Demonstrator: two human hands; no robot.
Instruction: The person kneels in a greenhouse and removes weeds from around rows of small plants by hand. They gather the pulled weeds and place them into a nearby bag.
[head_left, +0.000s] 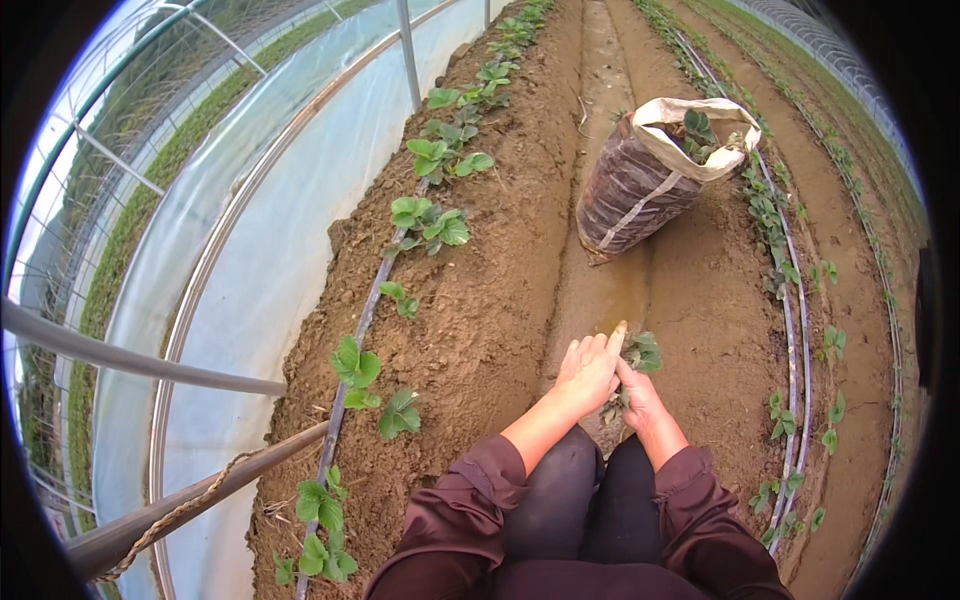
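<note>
My left hand (589, 369) and my right hand (641, 394) meet above the muddy furrow (600, 315), in front of my knees. A bunch of strawberry plants (645, 352) is gripped in my right hand; green leaves stick out beyond the fingers and drier, greyish parts hang below. My left hand touches the right at the thumb side, its index finger stretched forward with a muddy tip. Whether the left fingers also pinch part of the plants is hidden. Farther along the furrow stands a tilted woven sack (637, 187), its white rim rolled open, with strawberry plants (699, 127) inside.
On the left soil bed (480, 322), a row of strawberry plants (431, 221) follows a drip hose (367, 307). Metal poles (217, 480) and plastic sheeting (247, 300) border that side. Two pale drip hoses (795, 360) run along the right bed among small plants (782, 420).
</note>
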